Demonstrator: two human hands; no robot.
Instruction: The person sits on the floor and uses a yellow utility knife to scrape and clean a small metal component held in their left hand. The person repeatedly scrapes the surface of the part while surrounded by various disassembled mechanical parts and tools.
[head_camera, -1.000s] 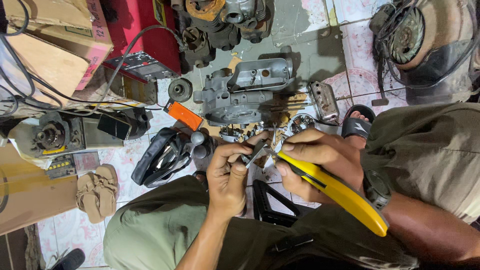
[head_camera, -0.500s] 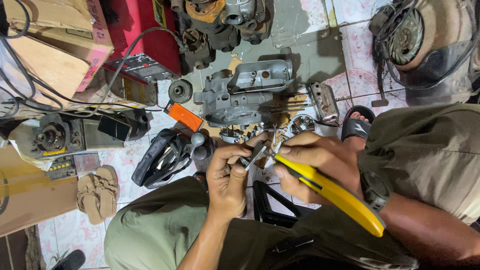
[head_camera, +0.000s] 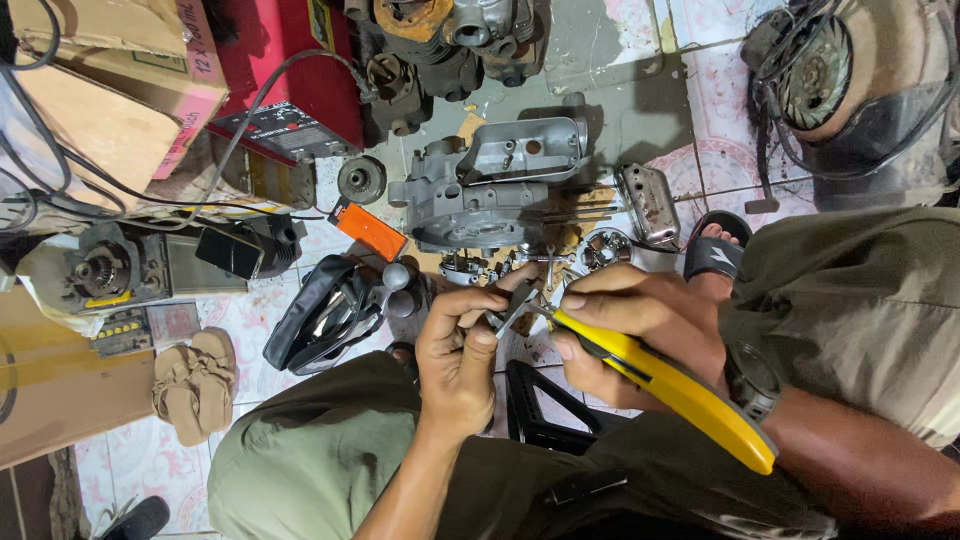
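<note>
My right hand (head_camera: 640, 325) grips yellow-handled pliers (head_camera: 665, 385), whose dark jaws (head_camera: 520, 300) point left toward my other hand. My left hand (head_camera: 455, 355) pinches a small metal part (head_camera: 495, 318) between thumb and fingers, right at the plier jaws. Both hands hover above my knees, over the tiled floor. The small part is mostly hidden by my fingers.
A grey engine casing (head_camera: 490, 190) lies on the floor ahead, with small metal parts (head_camera: 600, 245) around it. A red box (head_camera: 285, 75), cardboard boxes (head_camera: 110, 100), an orange piece (head_camera: 370, 230), a black cover (head_camera: 325, 310), sandals (head_camera: 195, 385) and a motor (head_camera: 840, 80) surround me.
The pliers and both hands have shifted slightly, the yellow handles dropping a little lower right; the grip on the small part is unchanged.
</note>
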